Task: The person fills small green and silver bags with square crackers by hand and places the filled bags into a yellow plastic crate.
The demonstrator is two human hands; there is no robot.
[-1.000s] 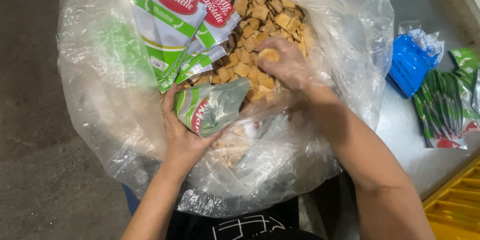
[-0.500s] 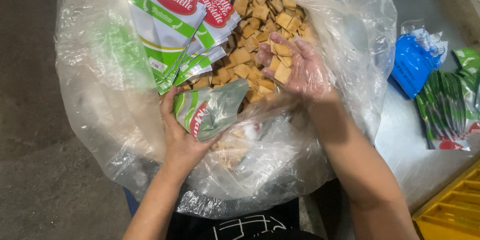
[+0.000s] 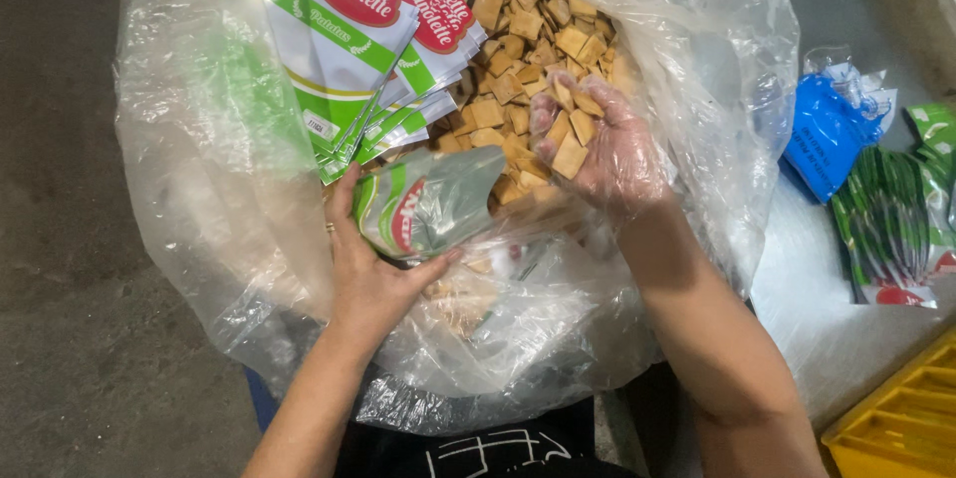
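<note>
While cupped palm-up inside the large clear plastic bag (image 3: 209, 189), right hand (image 3: 597, 144), in a thin clear glove, carries a scoop of tan square crackers (image 3: 570, 139); grip half-closed around them, above the loose cracker heap (image 3: 528, 40). Left hand (image 3: 373, 274) clasped on an open green-and-white pouch (image 3: 428, 204), mouth turned toward the heap, just left of the scoop. Stack of empty matching pouches (image 3: 349, 50) at bag's upper left. Blue packet (image 3: 827, 134) and green packets (image 3: 891, 224) on metal tabletop (image 3: 817, 319) to the right; yellow crate (image 3: 896, 418) at corner.
</note>
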